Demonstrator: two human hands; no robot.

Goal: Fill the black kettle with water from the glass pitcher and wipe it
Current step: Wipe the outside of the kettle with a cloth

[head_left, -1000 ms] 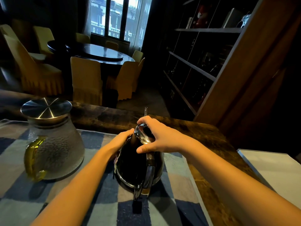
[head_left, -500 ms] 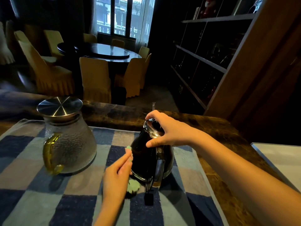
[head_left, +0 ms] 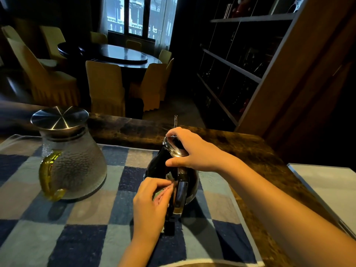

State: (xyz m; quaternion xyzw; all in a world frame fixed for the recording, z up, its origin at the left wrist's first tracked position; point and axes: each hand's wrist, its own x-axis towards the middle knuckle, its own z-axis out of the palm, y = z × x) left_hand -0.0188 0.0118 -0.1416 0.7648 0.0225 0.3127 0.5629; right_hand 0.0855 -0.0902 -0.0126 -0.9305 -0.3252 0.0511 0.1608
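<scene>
The black kettle (head_left: 171, 176) stands near the middle of the frame on a checked cloth (head_left: 77, 228). The right hand (head_left: 192, 151) is curled over its shiny lid (head_left: 171, 147), holding the top. The left hand (head_left: 152, 199) is low in the middle, fingers pinched on a small green wipe (head_left: 159, 192) pressed to the kettle's side by the handle (head_left: 180, 195). The glass pitcher (head_left: 73, 162) stands to the left, well apart, with its lid on. If the wiping hand pushes too hard, the kettle could tip or slide, and water could spill. The wipe is small, so it could slip out.
</scene>
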